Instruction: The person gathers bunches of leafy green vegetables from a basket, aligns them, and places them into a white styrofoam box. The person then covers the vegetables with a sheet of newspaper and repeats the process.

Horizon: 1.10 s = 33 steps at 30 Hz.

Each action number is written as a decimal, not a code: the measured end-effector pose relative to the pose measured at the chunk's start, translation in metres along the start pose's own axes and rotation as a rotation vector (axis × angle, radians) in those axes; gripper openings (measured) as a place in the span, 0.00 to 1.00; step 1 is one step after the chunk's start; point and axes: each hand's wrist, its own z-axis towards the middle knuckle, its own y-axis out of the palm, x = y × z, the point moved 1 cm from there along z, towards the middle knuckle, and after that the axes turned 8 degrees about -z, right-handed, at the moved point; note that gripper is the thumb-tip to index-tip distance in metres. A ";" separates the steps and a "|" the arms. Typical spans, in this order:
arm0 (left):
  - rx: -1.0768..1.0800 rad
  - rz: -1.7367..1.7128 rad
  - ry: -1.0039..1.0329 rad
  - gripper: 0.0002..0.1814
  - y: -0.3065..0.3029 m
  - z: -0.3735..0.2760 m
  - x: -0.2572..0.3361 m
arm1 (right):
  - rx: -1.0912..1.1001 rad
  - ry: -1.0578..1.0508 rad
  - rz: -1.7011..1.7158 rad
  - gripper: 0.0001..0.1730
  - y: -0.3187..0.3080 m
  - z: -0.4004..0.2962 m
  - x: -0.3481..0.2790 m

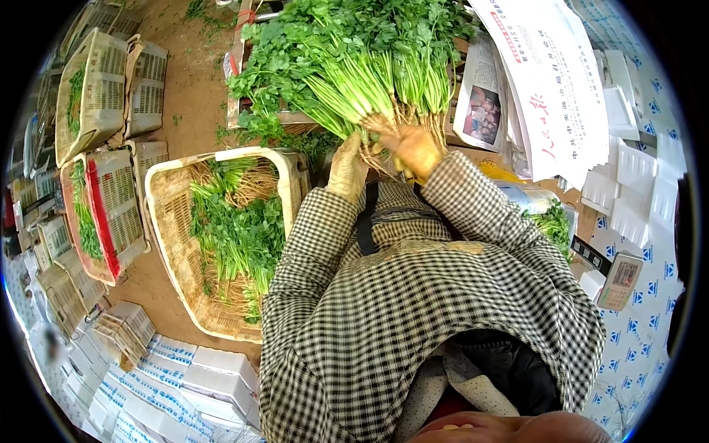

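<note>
Leafy green bunches with pale stalks and stringy roots, like cilantro or celery, lie piled on a low wooden-edged stand before me. Both my hands are at the root ends on the pile's near side. My left hand, in a pale, soiled glove, has its fingers closed on stalks just above some roots. My right hand, in a yellowish glove, is at the roots beside it, slightly blurred; what its fingers hold is partly hidden. More rooted greens lie in a plastic crate to the left.
Newspapers are stacked right of the pile. A digital scale and white foam trays stand farther right. Crates with greens line the left side. White boxes are stacked at the lower left. Brown floor shows between.
</note>
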 end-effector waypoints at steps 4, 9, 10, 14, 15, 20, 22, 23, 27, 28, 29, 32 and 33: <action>-0.083 -0.051 -0.010 0.33 0.014 -0.010 0.003 | 0.095 -0.093 -0.071 0.15 -0.025 -0.013 0.024; 0.010 0.037 0.052 0.39 0.024 -0.010 -0.021 | -0.025 0.019 -0.859 0.32 0.010 0.001 0.011; 0.040 0.099 0.087 0.38 0.023 -0.012 -0.021 | 0.029 -0.041 -0.918 0.30 0.016 0.001 0.007; -0.002 0.138 0.030 0.25 0.044 -0.013 -0.018 | 0.198 -0.174 -0.910 0.23 0.024 0.004 0.017; 0.010 0.102 -0.030 0.22 0.058 -0.015 -0.018 | 0.285 -0.142 -0.910 0.21 0.031 0.008 0.028; 0.077 0.141 -0.003 0.17 0.051 -0.012 -0.011 | 0.149 -0.366 -0.725 0.17 0.002 -0.037 0.042; 0.152 0.171 0.007 0.21 0.050 -0.010 -0.014 | 0.400 -0.330 -0.465 0.24 -0.027 -0.051 0.055; 0.196 0.203 -0.006 0.24 0.055 -0.012 -0.014 | 0.535 -0.264 -0.349 0.26 -0.042 -0.054 0.058; 0.310 0.193 -0.021 0.36 0.071 -0.012 -0.021 | 0.351 0.108 -0.552 0.40 -0.064 -0.036 0.052; 0.313 0.191 -0.021 0.39 0.071 -0.007 -0.028 | 0.362 0.053 -0.561 0.40 -0.058 -0.030 0.051; 0.296 0.197 -0.009 0.38 0.073 -0.006 -0.031 | 0.367 -0.015 -0.569 0.41 -0.051 -0.022 0.048; 0.350 0.247 0.017 0.30 0.094 -0.014 -0.026 | 0.492 -0.202 -0.561 0.31 -0.028 -0.020 0.037; 0.250 0.174 0.048 0.28 0.086 -0.016 -0.023 | 0.542 -0.255 -0.564 0.31 -0.022 -0.021 0.032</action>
